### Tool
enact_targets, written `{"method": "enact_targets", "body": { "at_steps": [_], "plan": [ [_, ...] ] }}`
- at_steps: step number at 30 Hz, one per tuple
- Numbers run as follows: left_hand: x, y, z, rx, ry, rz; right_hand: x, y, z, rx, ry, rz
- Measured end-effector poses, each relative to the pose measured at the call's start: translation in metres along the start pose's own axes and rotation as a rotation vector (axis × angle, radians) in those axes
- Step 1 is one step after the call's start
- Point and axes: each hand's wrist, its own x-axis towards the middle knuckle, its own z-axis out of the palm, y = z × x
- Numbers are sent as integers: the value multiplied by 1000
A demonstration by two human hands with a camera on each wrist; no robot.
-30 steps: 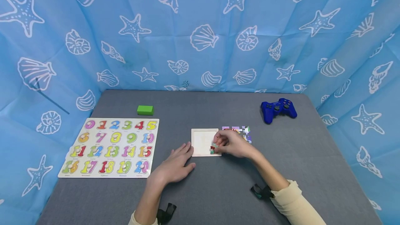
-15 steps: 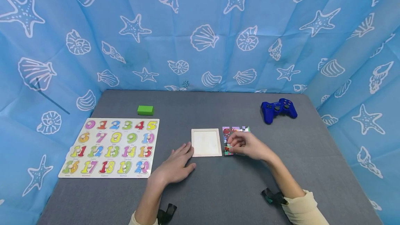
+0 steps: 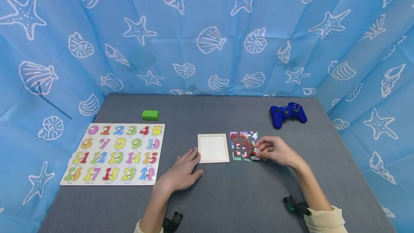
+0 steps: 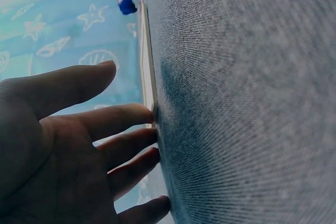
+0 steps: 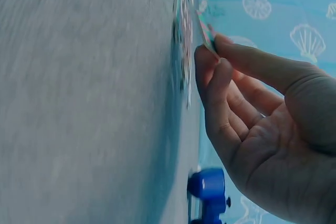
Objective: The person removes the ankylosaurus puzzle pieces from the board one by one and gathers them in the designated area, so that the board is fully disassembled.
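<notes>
My right hand [image 3: 275,150] pinches a small jigsaw puzzle piece [image 5: 207,34] between thumb and fingers; in the right wrist view the piece is raised off the table. It is close over the right side of a cluster of colourful jigsaw pieces [image 3: 237,146] laid in a rough square. Left of the cluster lies a shallow wooden puzzle frame [image 3: 213,148] with a bare pale bottom. My left hand [image 3: 182,168] lies with fingers spread, fingertips at the frame's left edge. The left wrist view shows the fingers [image 4: 126,119] straight, with their tips down at the grey table.
A number peg board [image 3: 113,154] lies to the left, with a green block [image 3: 150,115] behind it. At the back right sits a blue game controller [image 3: 288,114]. A blue shell-print curtain [image 3: 207,35] hangs along the table's back edge.
My right hand has moved right with the puzzle piece, from over the wooden frame across to the right side of the jigsaw cluster. The left hand stays at the frame.
</notes>
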Motion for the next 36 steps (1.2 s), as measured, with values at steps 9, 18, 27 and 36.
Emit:
{"method": "enact_targets", "body": {
  "at_steps": [9, 18, 27, 36],
  "plan": [
    [0, -2, 1, 3, -9, -6, -10, 9, -5, -58, 3, 93],
    [2, -3, 1, 0, -7, -7, -8, 3, 5, -245, 122, 121],
    [3, -2, 1, 23, -7, -12, -5, 3, 6, -316, 164, 157],
    [-10, -15, -6, -3, -44, 19, -10, 5, 3, -309, 171, 108]
  ]
}}
